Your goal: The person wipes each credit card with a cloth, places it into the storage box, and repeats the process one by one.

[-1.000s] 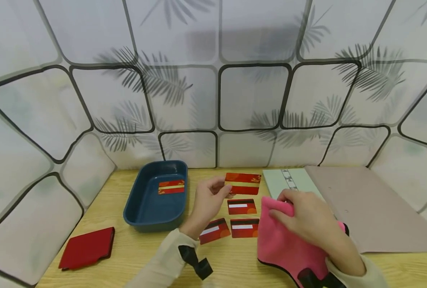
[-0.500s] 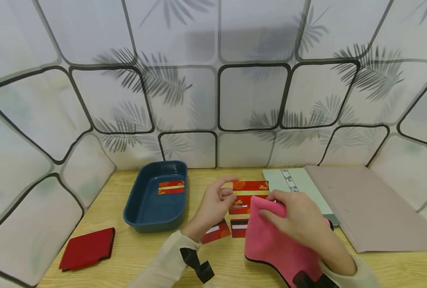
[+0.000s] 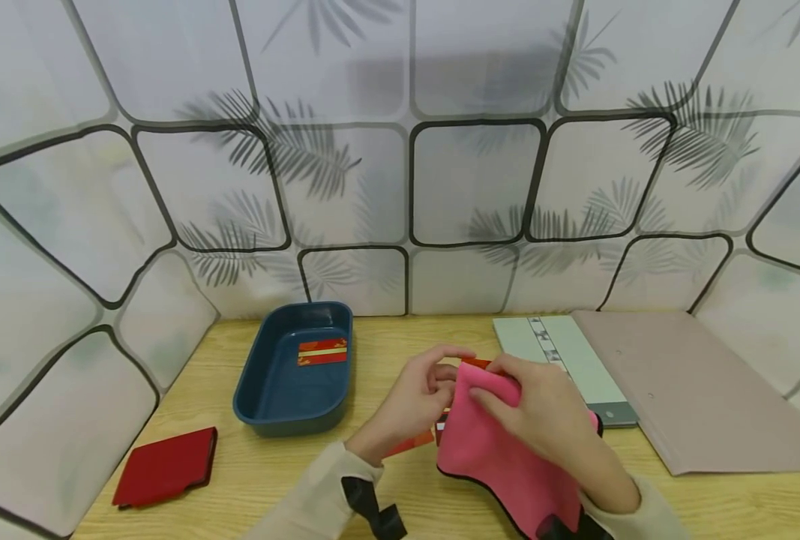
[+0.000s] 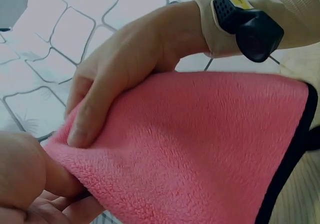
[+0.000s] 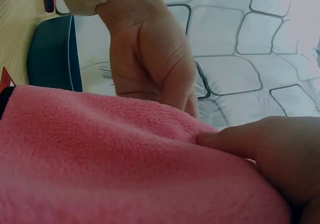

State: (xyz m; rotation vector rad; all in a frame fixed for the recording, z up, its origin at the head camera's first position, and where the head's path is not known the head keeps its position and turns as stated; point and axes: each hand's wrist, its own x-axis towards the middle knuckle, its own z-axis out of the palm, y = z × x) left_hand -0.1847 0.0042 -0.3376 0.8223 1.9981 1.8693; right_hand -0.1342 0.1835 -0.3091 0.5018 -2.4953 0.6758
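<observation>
A pink plush cloth point(image 3: 501, 450) with black edging hangs from my right hand point(image 3: 548, 405), which pinches its upper edge between thumb and fingers. In the left wrist view the right thumb point(image 4: 87, 124) presses on the pile of the cloth. My left hand point(image 3: 423, 390) meets the cloth's left edge with curled fingers and holds a red card point(image 3: 475, 363). Only a strip of that card's top shows above the cloth; the rest is hidden. On the table below, other red cards point(image 3: 409, 444) are mostly covered by the hands and cloth.
A blue tray point(image 3: 251, 416) with a red-and-gold card point(image 3: 322, 352) inside stands at the back left. A red wallet point(image 3: 163, 466) lies at the front left. At the right are a pale green notebook point(image 3: 578, 341) and a beige folder point(image 3: 696, 390).
The right hand has moved left with the cloth, which now covers most of the held card and the cards below. The left hand has shifted right with its card.
</observation>
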